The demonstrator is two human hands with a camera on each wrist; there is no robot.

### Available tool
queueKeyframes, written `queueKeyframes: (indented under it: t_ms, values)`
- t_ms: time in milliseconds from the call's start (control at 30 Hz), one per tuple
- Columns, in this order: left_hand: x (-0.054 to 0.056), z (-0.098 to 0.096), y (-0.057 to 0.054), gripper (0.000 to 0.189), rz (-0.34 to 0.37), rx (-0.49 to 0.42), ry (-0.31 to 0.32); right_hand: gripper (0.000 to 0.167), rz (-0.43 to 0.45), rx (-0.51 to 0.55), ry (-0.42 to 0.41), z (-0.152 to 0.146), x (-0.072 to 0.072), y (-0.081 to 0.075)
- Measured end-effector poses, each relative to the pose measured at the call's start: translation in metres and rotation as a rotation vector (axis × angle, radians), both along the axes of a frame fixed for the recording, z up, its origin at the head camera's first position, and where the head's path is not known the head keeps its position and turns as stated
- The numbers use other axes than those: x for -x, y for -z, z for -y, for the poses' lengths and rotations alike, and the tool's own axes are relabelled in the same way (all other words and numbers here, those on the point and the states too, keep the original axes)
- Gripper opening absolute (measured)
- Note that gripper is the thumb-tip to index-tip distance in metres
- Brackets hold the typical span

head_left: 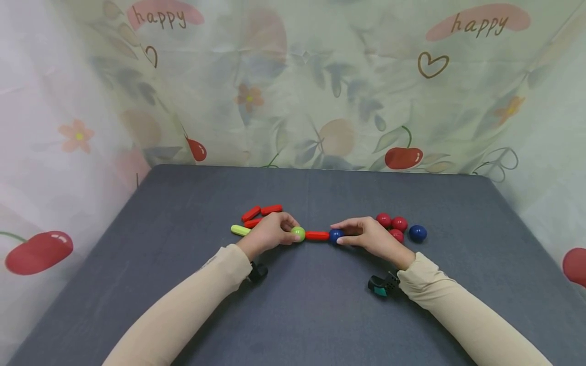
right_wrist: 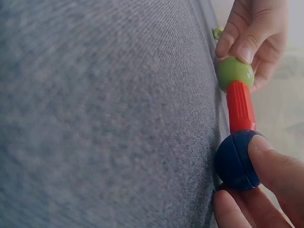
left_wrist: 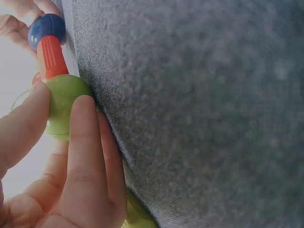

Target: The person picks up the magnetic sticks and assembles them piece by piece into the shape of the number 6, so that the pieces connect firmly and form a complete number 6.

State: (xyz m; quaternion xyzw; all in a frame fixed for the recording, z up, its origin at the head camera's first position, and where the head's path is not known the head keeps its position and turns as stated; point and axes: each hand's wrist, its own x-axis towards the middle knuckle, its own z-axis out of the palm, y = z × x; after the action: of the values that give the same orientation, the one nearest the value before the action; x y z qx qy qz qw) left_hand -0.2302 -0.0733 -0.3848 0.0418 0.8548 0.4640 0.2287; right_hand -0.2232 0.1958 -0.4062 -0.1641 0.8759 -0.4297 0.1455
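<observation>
A red rod [head_left: 317, 236] lies level between a green ball [head_left: 298, 234] and a blue ball [head_left: 336, 235], its ends touching both. My left hand [head_left: 270, 235] pinches the green ball between thumb and fingers. On the other side my right hand [head_left: 373, 237] holds the blue ball the same way. In the left wrist view the green ball [left_wrist: 64, 102] sits close above the cloth, with the red rod [left_wrist: 53, 57] running away from it. The right wrist view has the blue ball [right_wrist: 237, 160] nearest, its seam visible.
Beside the left hand lie several red rods [head_left: 272, 209] and a yellow-green rod [head_left: 240, 230], partly covered. Red balls [head_left: 400, 223] and another blue ball [head_left: 417, 233] rest behind the right hand. A patterned curtain [head_left: 293, 101] hangs beyond the dark grey table [head_left: 293, 315].
</observation>
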Motion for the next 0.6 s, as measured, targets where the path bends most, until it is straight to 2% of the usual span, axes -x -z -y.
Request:
queueKeyframes:
  t_ms: [600]
  values:
    - [-0.0007, -0.0035, -0.0057, 0.023, -0.021, 0.072, 0.017, 0.038, 0.003, -0.015, 0.015, 0.0014, 0.0018, 0.0006]
